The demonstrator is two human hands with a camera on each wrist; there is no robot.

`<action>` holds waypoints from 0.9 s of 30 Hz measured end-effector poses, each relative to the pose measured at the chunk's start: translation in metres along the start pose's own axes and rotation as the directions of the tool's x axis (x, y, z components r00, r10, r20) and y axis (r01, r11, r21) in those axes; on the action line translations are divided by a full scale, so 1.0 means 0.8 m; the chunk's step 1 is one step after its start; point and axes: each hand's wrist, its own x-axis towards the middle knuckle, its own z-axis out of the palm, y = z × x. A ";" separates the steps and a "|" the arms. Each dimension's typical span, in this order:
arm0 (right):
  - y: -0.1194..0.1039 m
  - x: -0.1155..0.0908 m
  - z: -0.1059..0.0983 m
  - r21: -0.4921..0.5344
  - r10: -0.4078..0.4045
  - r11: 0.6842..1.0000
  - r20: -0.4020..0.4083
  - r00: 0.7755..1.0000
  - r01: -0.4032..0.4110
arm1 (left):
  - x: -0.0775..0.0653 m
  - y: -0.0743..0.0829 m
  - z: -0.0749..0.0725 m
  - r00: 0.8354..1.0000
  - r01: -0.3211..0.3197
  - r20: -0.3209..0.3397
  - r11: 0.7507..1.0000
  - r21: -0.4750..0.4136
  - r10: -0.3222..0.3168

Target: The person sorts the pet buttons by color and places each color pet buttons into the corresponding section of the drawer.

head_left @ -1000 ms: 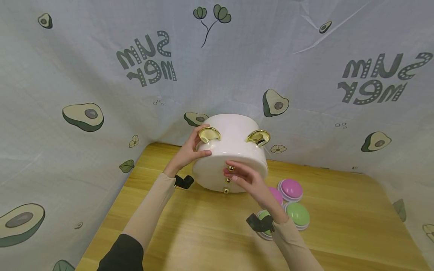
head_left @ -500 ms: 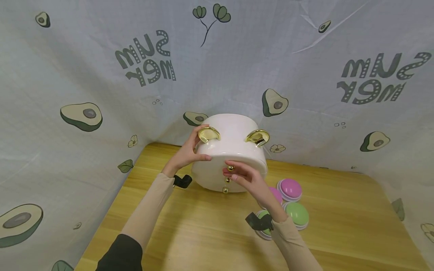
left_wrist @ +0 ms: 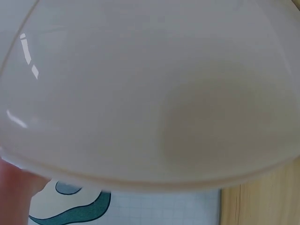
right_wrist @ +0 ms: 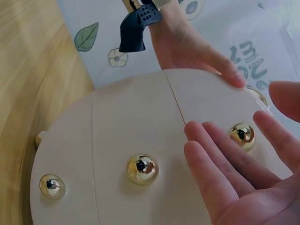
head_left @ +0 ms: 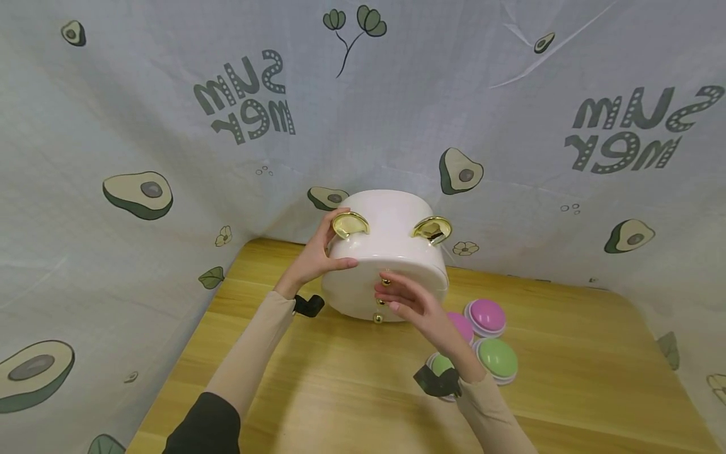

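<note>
Box (head_left: 391,246) stands toward the back of the surface (head_left: 334,391), close to the curtain (head_left: 408,113), its knobbed front facing the person. Left hand (head_left: 314,255) holds its upper left side, thumb along the top of the front and fingers reaching behind the left ear (head_left: 350,225). Right hand (head_left: 416,304) hovers at the front, fingers extended and only slightly bent; they lie beside the top knob (right_wrist: 242,137) without wrapping it, and whether one brushes it I cannot tell. The middle knob (right_wrist: 143,169) and bottom knob (right_wrist: 52,186) sit below. The main risk, as I judge it, is a pull high on the front while the left hand's hold is light: the box could tip or skid toward the person. Its glossy shell may let the thumb slip, and the smooth, round knob could slide out of a shallow pinch. Pressure against the left ear might strain it. The right wrist also overlaps the green and pink domes (head_left: 488,315) in the head view; if it is low enough, a backward tug could knock them.
</note>
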 end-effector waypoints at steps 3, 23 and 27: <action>0.001 -0.007 -0.001 0.017 -0.029 0.999 0.007 1.000 0.029 | -0.002 0.013 0.003 1.000 0.006 -0.004 1.000 -0.004 -0.006; 0.043 -0.036 0.003 0.066 0.086 0.994 0.036 0.996 -0.088 | -0.004 0.034 0.009 1.000 0.011 -0.020 1.000 -0.006 -0.011; 0.054 -0.036 0.004 0.060 0.107 0.992 0.040 0.993 -0.109 | -0.005 0.034 0.009 1.000 0.011 -0.027 1.000 -0.002 -0.011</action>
